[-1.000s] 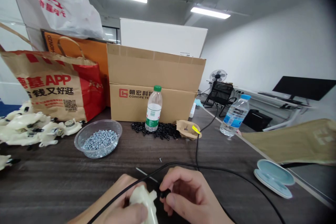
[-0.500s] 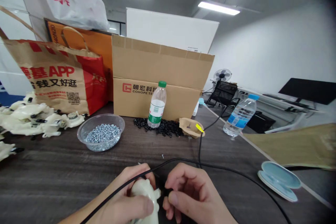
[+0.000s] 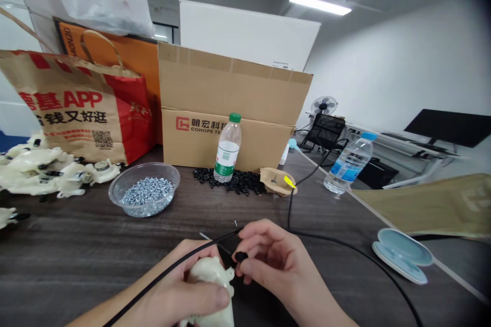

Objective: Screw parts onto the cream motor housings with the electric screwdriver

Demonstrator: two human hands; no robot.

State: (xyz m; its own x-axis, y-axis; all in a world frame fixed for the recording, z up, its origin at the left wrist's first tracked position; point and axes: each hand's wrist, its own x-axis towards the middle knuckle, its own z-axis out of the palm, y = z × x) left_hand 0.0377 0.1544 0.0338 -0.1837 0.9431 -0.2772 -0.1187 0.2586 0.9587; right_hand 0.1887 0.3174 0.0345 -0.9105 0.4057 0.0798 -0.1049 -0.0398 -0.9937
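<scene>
My left hand (image 3: pixel 184 286) is wrapped round a cream plastic housing (image 3: pixel 213 286) with small lugs on its right side, low in the view. Close to those lugs, my right hand (image 3: pixel 274 265) pinches a small black plastic part (image 3: pixel 241 256) between thumb and fingers. The black part is beside the housing; whether they touch I cannot tell. A thin metal rod (image 3: pixel 215 241) shows just beyond my left hand, partly hidden. One loose screw (image 3: pixel 236 223) lies on the table ahead of my hands.
A clear bowl of screws (image 3: pixel 146 191) stands ahead left, near a heap of cream housings (image 3: pixel 42 168). Behind are black parts (image 3: pixel 245 183), a green-capped bottle (image 3: pixel 228 150) and a cardboard box (image 3: pixel 230 82). A black cable (image 3: pixel 341 240) crosses over my left forearm. An open blue case (image 3: pixel 402 255) lies right.
My right hand has risen slightly, and the black part in its fingers now shows clearly. My left hand keeps its hold on the housing. The view has shifted a little.
</scene>
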